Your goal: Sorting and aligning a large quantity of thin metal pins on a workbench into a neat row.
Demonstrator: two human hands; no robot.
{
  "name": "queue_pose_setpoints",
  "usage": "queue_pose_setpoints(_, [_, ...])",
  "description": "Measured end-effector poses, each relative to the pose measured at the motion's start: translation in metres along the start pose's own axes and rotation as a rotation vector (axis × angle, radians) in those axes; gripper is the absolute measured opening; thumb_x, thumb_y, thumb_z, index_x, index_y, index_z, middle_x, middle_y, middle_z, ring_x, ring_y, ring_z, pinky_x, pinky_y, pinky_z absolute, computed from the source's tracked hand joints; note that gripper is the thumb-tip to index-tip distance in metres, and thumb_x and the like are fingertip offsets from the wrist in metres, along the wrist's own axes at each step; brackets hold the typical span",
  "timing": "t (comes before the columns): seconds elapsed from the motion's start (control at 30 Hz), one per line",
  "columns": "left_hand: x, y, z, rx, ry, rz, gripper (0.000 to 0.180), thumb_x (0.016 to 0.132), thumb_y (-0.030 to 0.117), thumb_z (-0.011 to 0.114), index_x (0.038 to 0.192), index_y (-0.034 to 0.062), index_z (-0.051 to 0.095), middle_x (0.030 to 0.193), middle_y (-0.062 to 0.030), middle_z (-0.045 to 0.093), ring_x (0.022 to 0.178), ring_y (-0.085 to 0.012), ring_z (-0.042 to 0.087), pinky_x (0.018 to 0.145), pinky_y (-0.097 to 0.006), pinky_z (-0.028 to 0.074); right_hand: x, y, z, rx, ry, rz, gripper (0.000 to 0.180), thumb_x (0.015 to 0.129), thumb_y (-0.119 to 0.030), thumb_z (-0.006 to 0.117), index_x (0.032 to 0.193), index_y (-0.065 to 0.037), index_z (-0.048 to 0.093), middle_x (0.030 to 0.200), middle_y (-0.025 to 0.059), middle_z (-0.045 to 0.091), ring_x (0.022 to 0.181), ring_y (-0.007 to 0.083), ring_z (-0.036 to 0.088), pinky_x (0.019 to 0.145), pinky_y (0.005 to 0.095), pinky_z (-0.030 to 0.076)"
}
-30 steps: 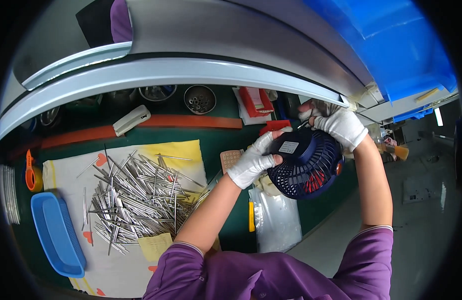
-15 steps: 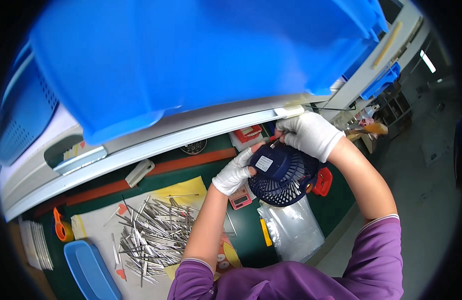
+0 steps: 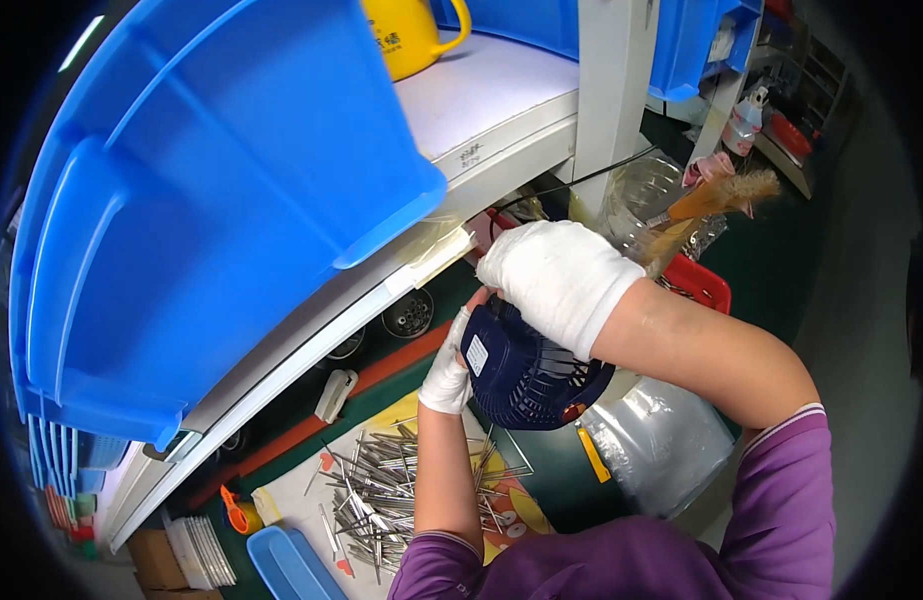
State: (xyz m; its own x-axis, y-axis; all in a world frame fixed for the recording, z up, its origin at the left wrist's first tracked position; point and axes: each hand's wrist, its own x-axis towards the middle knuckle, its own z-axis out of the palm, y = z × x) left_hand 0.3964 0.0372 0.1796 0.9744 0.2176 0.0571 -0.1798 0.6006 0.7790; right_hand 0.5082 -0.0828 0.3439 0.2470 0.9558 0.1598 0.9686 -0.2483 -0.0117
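Under shelf | navy round grille fan [image 3: 527, 375] | both gloved hands gripping

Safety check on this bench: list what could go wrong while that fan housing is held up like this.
1. Both gloved hands, left hand and right hand, hold the dark blue fan housing above the pile of metal pins; a slip could scatter them.
2. The blue bin overhangs the shelf edge close to the hands and might get bumped.

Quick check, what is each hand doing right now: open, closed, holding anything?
Left hand: closed on the edge of the dark blue fan.
Right hand: lies over the fan's top; grip cannot be told.
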Motion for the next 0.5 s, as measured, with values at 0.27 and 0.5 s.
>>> queue_pose_setpoints(0.27, [-0.027,0.000,0.039,-0.030,0.316,-0.097,0.093,0.076,0.069,0.045,0.142,0.0077,0.021,0.144,-0.0097,0.028,0.130,-0.0248,0.033,0.107,-0.039,0.028,-0.005,-0.005,0.003,0.151,0.048,0.072,0.013,0.073,-0.010,0.051,0.076,-0.005,0.063,0.080,0.0144,0.061,0.079,0.0299,0.062,0.072,0.0367,0.050])
queue_pose_setpoints(0.5, [-0.028,-0.005,0.040,-0.009,0.336,-0.034,0.093,0.078,0.071,0.040,0.142,0.0086,0.018,0.144,-0.0099,0.027,0.130,-0.0257,0.031,0.107,-0.039,0.027,-0.008,-0.007,-0.003,0.260,0.016,0.072,0.013,0.072,-0.009,0.052,0.077,-0.004,0.063,0.080,0.0145,0.061,0.078,0.0295,0.062,0.072,0.0363,0.050])
